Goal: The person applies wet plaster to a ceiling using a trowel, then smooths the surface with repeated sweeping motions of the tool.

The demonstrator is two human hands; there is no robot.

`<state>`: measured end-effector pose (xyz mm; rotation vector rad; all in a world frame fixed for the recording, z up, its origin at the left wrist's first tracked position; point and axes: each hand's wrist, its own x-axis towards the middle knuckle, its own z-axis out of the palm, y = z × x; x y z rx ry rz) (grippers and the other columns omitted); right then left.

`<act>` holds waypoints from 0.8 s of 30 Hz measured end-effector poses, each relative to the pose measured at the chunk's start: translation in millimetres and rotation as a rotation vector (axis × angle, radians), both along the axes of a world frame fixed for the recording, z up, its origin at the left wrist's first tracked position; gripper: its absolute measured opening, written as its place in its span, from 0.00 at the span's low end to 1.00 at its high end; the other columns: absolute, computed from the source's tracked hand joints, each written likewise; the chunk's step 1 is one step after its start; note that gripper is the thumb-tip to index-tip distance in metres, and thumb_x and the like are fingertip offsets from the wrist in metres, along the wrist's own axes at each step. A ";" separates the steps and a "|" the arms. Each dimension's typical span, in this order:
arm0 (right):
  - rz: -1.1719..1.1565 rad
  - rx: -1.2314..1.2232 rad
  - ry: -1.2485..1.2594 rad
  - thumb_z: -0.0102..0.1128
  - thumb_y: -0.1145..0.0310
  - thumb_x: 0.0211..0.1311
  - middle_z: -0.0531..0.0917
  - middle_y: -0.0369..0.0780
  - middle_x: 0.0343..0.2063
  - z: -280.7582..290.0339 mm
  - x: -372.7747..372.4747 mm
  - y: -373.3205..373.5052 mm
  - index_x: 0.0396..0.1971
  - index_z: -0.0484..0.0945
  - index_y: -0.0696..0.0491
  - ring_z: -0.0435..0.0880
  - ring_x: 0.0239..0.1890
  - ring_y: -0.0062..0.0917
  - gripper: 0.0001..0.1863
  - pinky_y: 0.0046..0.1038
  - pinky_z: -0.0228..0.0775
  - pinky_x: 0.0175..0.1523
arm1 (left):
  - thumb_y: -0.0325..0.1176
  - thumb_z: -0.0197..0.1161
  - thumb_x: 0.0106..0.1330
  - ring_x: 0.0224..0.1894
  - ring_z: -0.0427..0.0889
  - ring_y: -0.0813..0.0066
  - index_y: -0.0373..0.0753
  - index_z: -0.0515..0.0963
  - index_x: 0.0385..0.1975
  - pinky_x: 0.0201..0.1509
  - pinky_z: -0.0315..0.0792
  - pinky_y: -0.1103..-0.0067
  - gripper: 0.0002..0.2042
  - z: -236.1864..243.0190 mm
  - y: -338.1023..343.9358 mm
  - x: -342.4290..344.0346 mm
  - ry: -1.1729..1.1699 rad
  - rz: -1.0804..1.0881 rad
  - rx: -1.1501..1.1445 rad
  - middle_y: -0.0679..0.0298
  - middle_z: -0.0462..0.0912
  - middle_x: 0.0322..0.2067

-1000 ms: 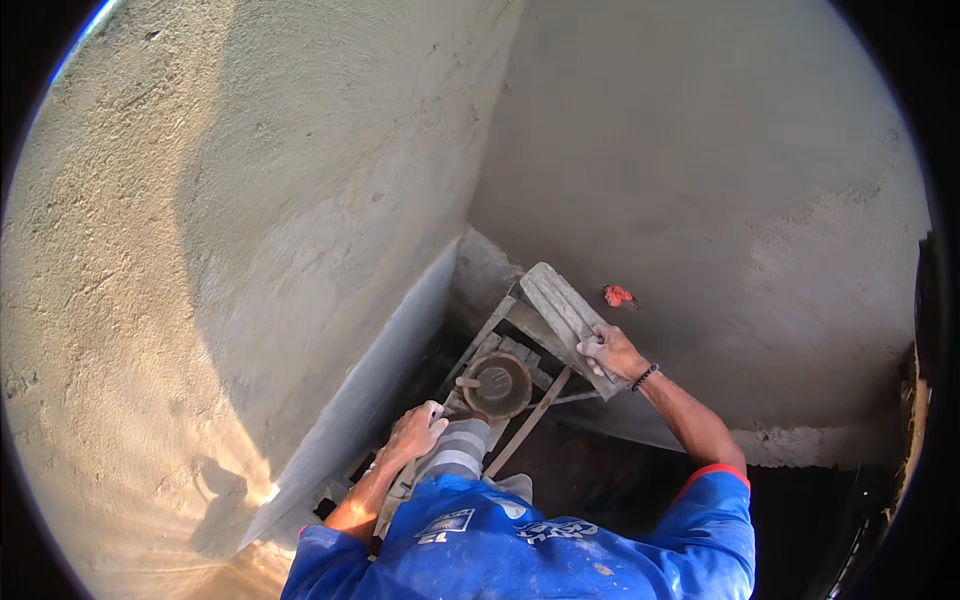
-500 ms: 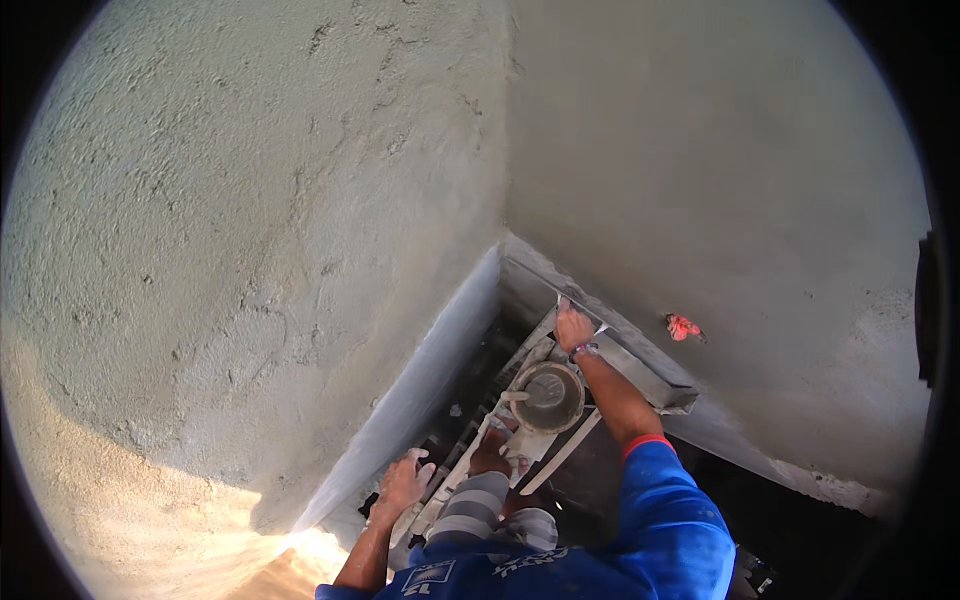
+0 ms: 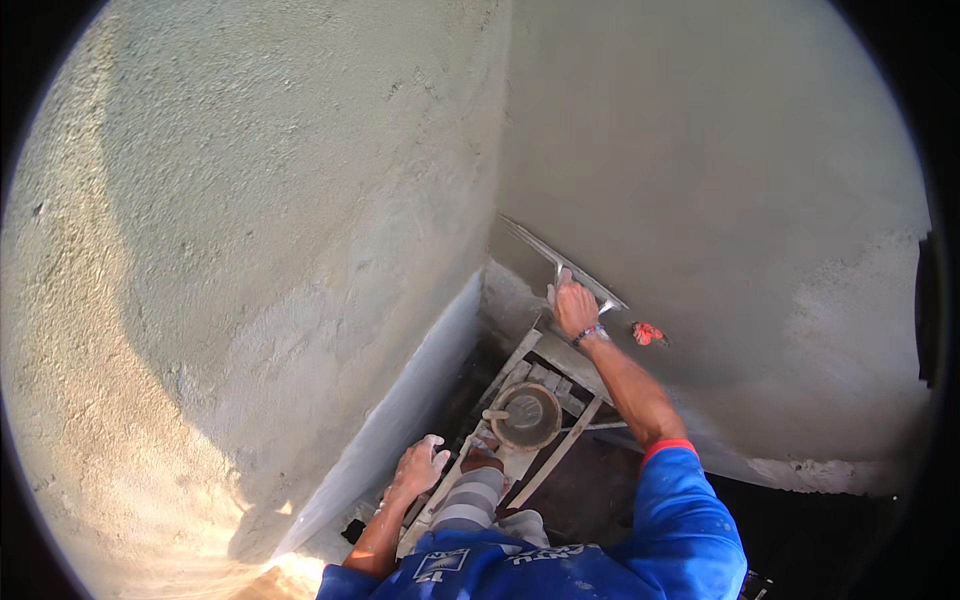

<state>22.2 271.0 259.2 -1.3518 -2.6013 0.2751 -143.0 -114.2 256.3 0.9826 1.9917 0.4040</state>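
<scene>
My right hand [image 3: 575, 308] grips the handle of a long steel plastering trowel [image 3: 535, 241]. The trowel's narrow blade lies along the lower part of the right-hand plastered wall [image 3: 700, 180], its far end close to the corner. My left hand [image 3: 420, 466] is held low beside the left wall [image 3: 330, 230], whitened with plaster dust, its fingers loosely apart and nothing seen in them. Between my arms a round bucket [image 3: 548, 402] stands on the scaffold; a tool handle [image 3: 494, 414] sticks out over its left rim. What the bucket holds is hard to make out.
I stand on narrow wooden scaffold boards [image 3: 551, 455], with dark gaps beside them. A crumpled red-orange piece [image 3: 647, 333] protrudes from the right wall near the trowel. Rough plaster covers the left wall. The right wall's lower edge [image 3: 820, 475] is ragged.
My right hand and the trowel have risen from the wall's lower ledge onto its smooth plaster face. My left hand stays low, empty. The view has shifted slightly.
</scene>
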 end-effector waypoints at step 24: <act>0.112 0.293 0.272 0.63 0.65 0.61 0.75 0.47 0.14 294.8 48.6 -74.0 0.35 0.64 0.59 0.75 0.15 0.43 0.17 0.38 0.69 0.24 | 0.40 0.60 0.65 0.49 0.79 0.47 0.36 0.75 0.50 0.53 0.72 0.61 0.18 2.4 11.2 4.2 -0.007 -0.236 0.114 0.46 0.82 0.43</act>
